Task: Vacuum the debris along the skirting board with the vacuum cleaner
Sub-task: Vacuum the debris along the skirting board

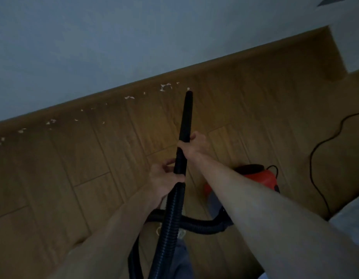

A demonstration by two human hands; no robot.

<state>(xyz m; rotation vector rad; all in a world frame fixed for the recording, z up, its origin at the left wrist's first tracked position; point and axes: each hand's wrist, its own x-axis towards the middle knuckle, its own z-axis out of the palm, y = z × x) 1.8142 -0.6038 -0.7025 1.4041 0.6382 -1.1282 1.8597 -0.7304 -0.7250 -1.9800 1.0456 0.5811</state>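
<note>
The black nozzle (186,115) points at the skirting (122,91), its tip just beside a white scrap at the board's foot. More debris (165,86) lies scattered along the skirting to the left, on the wood floor (73,168). The right hand (194,143) has its grip closed round the nozzle's middle; the left hand (164,178) wraps the lower tube where the ribbed hose (170,218) joins. The hose loops back to the red vacuum (257,176), standing on the floor behind the right forearm. A black cord (315,158) trails off to the right
</note>
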